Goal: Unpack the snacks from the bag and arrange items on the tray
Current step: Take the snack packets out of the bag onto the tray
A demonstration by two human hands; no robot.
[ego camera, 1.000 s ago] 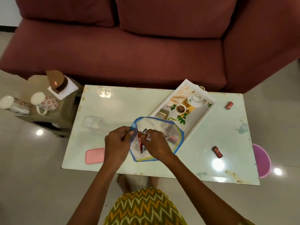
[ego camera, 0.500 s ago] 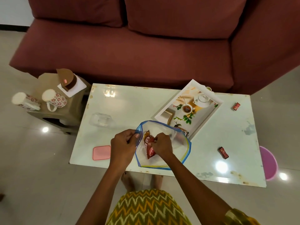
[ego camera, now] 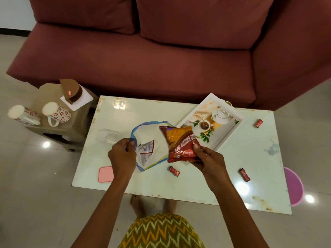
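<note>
— Where's the packet now?

— Out of the bag. The right hand has the red packet pinched by one lower corner, thumb on top, so it hangs up over the centre of the frame, just at the near corner of the tray. The left hand is closed on the blue rim of the bag, left of centre, holding the mouth open.

— So what could go wrong?

— That corner grip, I'd say. The packet is puffy and slick, held by its seam only; a quick swing toward the tray and it could slide out or twist and land half on the rim.

— And the tray itself?

— It sits askew in the upper right of the surface, with its far corner near the back edge. A packet dropped hard on the near end might nudge it further.

— Anything left in the bag?

— A silvery wrapper, seen through the plastic. If the left hand lets go, the mouth will likely flop shut and need opening again.

— The small sweets?

— Three lie loose: one just below the packet, one at lower right, one at the right beyond the tray. The near one sits right under the right wrist; a careless sweep could knock it off the front edge.
</note>
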